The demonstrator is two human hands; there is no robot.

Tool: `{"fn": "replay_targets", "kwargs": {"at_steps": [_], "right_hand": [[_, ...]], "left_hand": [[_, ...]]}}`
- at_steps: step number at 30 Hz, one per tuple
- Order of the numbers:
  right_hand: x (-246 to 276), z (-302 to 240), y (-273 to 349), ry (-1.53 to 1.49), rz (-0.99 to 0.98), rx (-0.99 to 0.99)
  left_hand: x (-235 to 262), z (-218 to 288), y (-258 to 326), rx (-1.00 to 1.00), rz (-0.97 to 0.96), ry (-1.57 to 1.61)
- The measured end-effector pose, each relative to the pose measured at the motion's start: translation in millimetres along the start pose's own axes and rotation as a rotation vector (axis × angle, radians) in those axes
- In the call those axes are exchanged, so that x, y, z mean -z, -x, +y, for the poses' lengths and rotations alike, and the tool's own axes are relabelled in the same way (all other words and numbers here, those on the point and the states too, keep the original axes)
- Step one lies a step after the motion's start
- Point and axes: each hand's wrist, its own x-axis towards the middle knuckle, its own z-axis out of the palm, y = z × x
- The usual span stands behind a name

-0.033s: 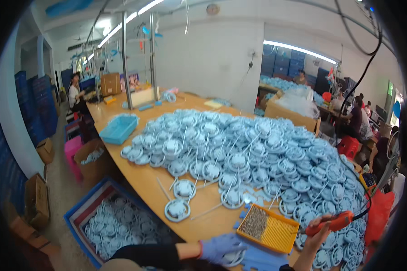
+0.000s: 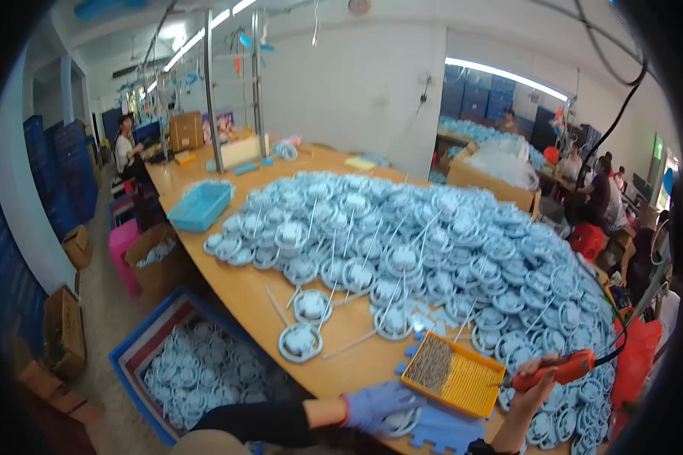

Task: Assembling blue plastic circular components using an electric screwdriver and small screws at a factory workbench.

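Fingers of the right hand (image 2: 533, 393) wrap the left-pointing driver (image 2: 574, 366); left of it, the left hand (image 2: 376, 405) cups a ring (image 2: 408, 425)

Your left hand (image 2: 379, 403) wears a lavender glove (image 2: 366, 410) with a reddish cuff (image 2: 347, 409) at the wrist; a close-fitting black sleeve (image 2: 258, 422) covers your forearm farther back. Your right hand (image 2: 535, 388) is bare, and a black piece (image 2: 480, 447), sleeve or band unclear, shows lower down.

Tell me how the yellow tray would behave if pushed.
The yellow tray is probably stiff, given its crisp raised rim. Being low and wide, it would likely slide rather than tip. The small grey pieces heaped at one end might shift if jolted.
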Motion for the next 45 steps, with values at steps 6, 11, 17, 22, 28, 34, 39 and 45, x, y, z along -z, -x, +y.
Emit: {"fn": "replay_targets", "kwargs": {"at_steps": [6,11,17,22,28,34,39,45], "right_hand": [[-67.4,17.2,40.6,-0.076,-0.227,-0.202],[-100.2,37.1,62.5,0.041,-0.219,-0.217],[-102.1,37.3,74.1,0.015,-0.301,-0.2],[-102.4,39.0,79.0,-0.004,-0.298,-0.226],[-111.0,44.9,84.2,-0.032,-0.354,-0.224],[-121.3,67.2,98.3,0.017,-0.389,-0.301],[-124.6,79.0,97.8,0.054,-0.4,-0.318],[-126.9,84.9,102.0,0.053,-0.379,-0.37]], "left_hand": [[16.3,-5.9,-4.7,0.058,0.344,-0.008],[-2.6,-16.0,1.1,0.319,0.373,0.129],[-10.5,-3.8,-9.5,0.227,0.493,0.125],[-21.0,-8.2,-8.6,0.157,0.539,0.185],[-26.0,-14.8,0.0,0.166,0.551,0.166],[-28.5,-15.4,10.1,0.379,0.537,0.076],[-27.8,-16.9,9.9,0.495,0.383,0.057],[-39.2,-19.8,10.9,0.528,0.354,0.105]]}}
